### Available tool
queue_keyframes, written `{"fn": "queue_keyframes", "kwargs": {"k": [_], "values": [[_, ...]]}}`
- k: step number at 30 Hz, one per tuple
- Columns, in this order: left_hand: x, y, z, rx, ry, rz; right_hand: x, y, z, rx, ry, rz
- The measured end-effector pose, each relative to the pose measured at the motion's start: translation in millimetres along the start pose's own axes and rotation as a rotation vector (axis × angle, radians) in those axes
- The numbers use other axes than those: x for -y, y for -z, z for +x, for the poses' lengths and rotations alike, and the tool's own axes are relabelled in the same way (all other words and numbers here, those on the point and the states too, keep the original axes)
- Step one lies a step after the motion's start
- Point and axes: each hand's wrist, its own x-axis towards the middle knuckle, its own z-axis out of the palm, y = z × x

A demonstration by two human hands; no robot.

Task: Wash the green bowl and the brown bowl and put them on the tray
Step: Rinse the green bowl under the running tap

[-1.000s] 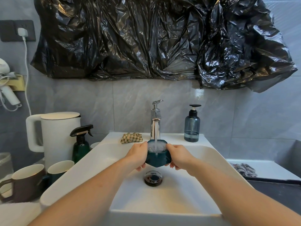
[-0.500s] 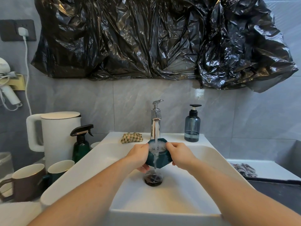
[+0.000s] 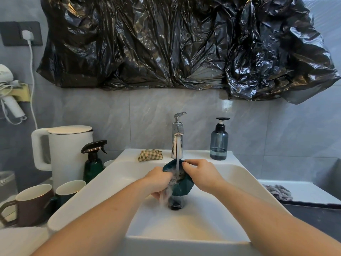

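The green bowl (image 3: pixel 180 187) sat between both hands above the sink (image 3: pixel 239 174), under the tap (image 3: pixel 177 145). The left hand (image 3: pixel 158 181) gripped its left rim; the right hand (image 3: pixel 200 174) pinched the far rim. Dark green and faceted, it was tipped toward the left hand, with water spilling out onto the drain (image 3: pixel 175 205).

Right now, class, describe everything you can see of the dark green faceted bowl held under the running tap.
The dark green faceted bowl looks like glazed ceramic with angular sides. It is tilted, its mouth turned toward the left hand, above the white sink. The tap's stream falls into it and foamy water spills out over the left hand. The right hand pinches its far rim.
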Motion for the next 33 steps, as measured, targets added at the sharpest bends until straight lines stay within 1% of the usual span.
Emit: {"fn": "queue_keyframes", "kwargs": {"k": [3, 6, 8, 12, 15, 18, 26, 30, 33], "values": [[2, 0, 2, -0.072, -0.071, 0.054, 0, -1, 0, 0.009, 0.017, 0.001], [2, 1, 3, -0.156, -0.125, 0.105, -1, -3, 2, 0.057, -0.009, 0.038], [2, 2, 4, -0.213, -0.126, 0.165, -1, -5, 3, 0.097, -0.035, 0.044], [0, 2, 3, -0.330, -0.119, 0.185, -4, -7, 6, 0.145, -0.044, 0.022], [-3, 3, 1, -0.386, -0.125, 0.270, -4, -9, 8, 0.200, -0.074, 0.028], [-6, 3, -1, -0.384, -0.139, 0.327, -5, -8, 8, 0.226, -0.089, 0.024], [-7, 4, -1, -0.289, -0.103, 0.264, -8, -9, 12, 0.245, -0.115, -0.045], [-9, 3, -3, -0.246, -0.086, 0.192, -9, -9, 10, 0.329, -0.167, -0.085], [-13, 4, -6, -0.202, -0.080, 0.105, -9, -8, 8, 0.361, -0.217, -0.054]]}}
